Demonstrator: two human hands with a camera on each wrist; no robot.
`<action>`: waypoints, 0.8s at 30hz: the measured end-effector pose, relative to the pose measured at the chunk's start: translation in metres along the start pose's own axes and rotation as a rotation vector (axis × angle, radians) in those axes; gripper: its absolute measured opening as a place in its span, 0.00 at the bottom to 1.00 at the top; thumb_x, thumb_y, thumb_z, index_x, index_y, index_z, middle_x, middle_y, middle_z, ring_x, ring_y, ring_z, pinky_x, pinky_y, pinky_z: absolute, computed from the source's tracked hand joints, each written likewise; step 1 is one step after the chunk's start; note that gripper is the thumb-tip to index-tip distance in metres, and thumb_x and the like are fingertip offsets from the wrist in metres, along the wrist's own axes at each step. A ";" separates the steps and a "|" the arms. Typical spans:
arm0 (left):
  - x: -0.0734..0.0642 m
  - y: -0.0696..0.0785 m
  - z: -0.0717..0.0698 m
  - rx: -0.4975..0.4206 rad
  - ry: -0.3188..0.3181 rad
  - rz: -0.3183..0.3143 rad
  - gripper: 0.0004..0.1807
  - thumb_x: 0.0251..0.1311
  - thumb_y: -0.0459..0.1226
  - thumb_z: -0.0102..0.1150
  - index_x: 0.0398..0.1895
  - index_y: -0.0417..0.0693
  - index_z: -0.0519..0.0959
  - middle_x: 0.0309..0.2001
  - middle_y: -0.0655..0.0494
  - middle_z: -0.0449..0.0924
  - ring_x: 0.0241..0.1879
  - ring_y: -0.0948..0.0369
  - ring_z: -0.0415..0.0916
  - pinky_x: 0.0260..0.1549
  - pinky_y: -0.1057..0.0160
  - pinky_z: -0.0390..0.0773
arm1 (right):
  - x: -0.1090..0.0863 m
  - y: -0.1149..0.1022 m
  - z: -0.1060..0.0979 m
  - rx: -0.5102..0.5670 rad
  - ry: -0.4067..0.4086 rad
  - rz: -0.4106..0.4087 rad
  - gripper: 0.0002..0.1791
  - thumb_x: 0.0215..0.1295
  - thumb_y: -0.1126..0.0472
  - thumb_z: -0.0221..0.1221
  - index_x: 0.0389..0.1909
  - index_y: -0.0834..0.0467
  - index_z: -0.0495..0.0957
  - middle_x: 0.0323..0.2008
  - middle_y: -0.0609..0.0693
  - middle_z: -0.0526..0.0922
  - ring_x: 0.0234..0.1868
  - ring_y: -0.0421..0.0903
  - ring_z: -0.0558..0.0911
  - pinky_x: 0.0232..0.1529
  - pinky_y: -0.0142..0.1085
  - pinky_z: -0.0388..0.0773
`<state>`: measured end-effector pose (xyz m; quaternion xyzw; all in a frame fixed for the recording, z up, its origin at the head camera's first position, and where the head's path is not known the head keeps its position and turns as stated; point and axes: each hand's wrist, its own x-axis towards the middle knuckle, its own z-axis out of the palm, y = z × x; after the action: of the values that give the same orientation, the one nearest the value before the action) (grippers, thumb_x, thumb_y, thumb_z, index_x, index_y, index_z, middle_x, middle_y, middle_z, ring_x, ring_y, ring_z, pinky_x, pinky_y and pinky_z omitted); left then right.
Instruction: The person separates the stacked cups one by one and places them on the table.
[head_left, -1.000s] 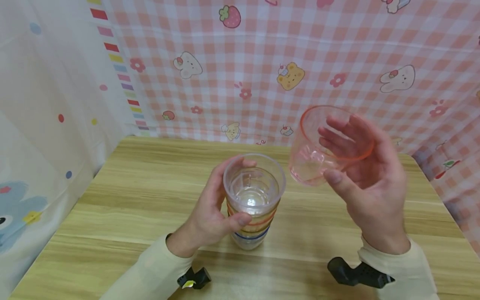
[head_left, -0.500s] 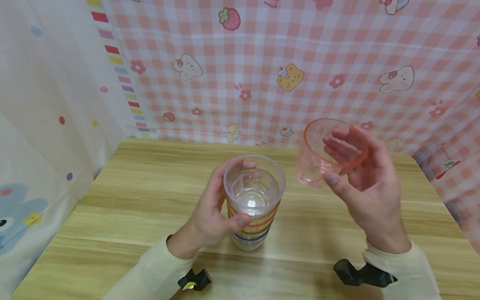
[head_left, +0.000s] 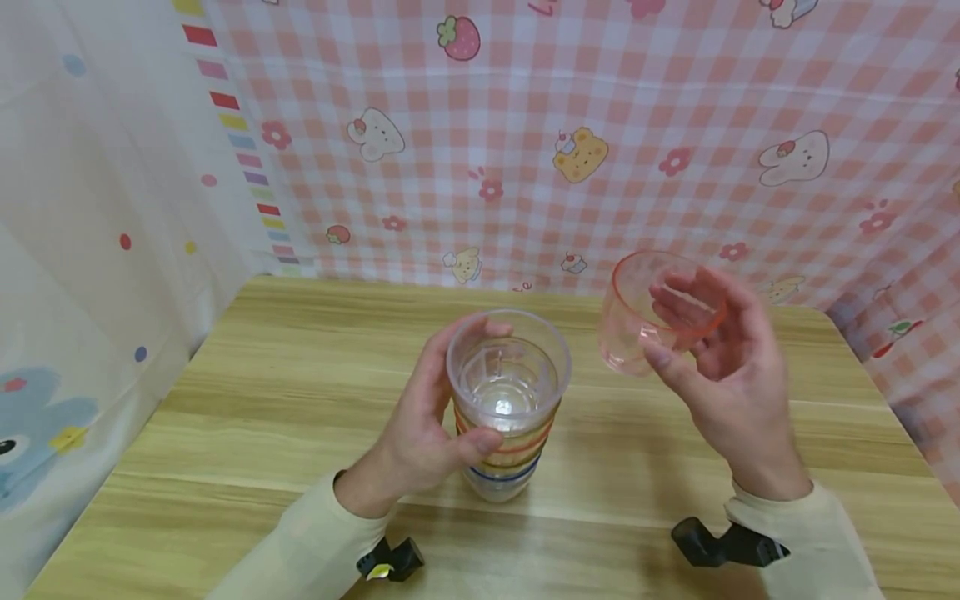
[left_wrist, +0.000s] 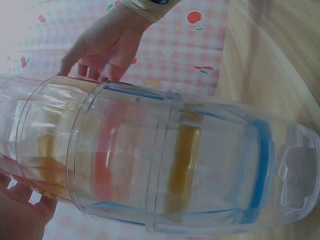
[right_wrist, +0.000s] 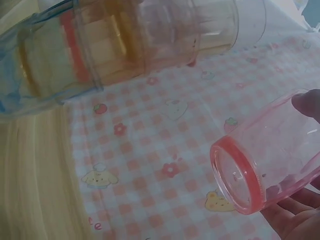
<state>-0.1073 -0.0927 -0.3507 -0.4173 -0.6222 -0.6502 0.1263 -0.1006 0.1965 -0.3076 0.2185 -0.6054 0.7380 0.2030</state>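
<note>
In the head view, a tall stack of nested clear plastic cups (head_left: 525,442) stands upright on the wooden table. My left hand (head_left: 420,437) grips it near the top, with the thumb in front. A colourless cup is uppermost; orange, yellow and blue bands show below, and the left wrist view shows the stack (left_wrist: 215,170) from the side. To the right, my right hand (head_left: 738,375) holds a see-through pink cup (head_left: 626,333) up off the table, its mouth tilted upward. The right wrist view shows the thick red-pink base of that pink cup (right_wrist: 242,175).
The wooden table (head_left: 247,400) has its far edge against a pink checked cloth (head_left: 420,183) with cartoon prints. A pale cloth (head_left: 97,208) hangs along the left side. Black wrist devices (head_left: 723,543) sit on both cream sleeves.
My right hand has lowered a little with the pink cup, and the cup looks smaller and farther off. My left hand and the stack stay in place.
</note>
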 end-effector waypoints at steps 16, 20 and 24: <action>-0.001 0.000 0.000 0.001 -0.004 0.014 0.53 0.72 0.61 0.64 0.80 0.31 0.53 0.70 0.25 0.68 0.69 0.52 0.77 0.73 0.48 0.76 | -0.007 0.026 -0.028 -0.196 0.022 0.024 0.42 0.59 0.88 0.63 0.76 0.67 0.68 0.69 0.57 0.80 0.67 0.46 0.83 0.59 0.28 0.80; -0.001 0.000 0.000 0.005 -0.005 0.006 0.53 0.72 0.61 0.64 0.80 0.31 0.54 0.71 0.26 0.68 0.69 0.52 0.77 0.73 0.47 0.76 | -0.009 0.028 -0.034 -0.274 0.052 0.068 0.43 0.60 0.86 0.65 0.76 0.63 0.69 0.68 0.53 0.82 0.65 0.44 0.83 0.58 0.27 0.79; -0.001 0.001 0.000 0.003 -0.006 -0.005 0.53 0.72 0.61 0.64 0.80 0.32 0.53 0.71 0.25 0.68 0.70 0.52 0.76 0.73 0.47 0.75 | -0.011 0.031 -0.039 -0.300 0.070 0.102 0.43 0.61 0.85 0.64 0.77 0.61 0.68 0.67 0.51 0.82 0.64 0.42 0.83 0.60 0.27 0.78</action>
<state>-0.1062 -0.0929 -0.3507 -0.4174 -0.6246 -0.6484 0.1232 -0.1124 0.2289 -0.3454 0.1292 -0.7115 0.6558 0.2165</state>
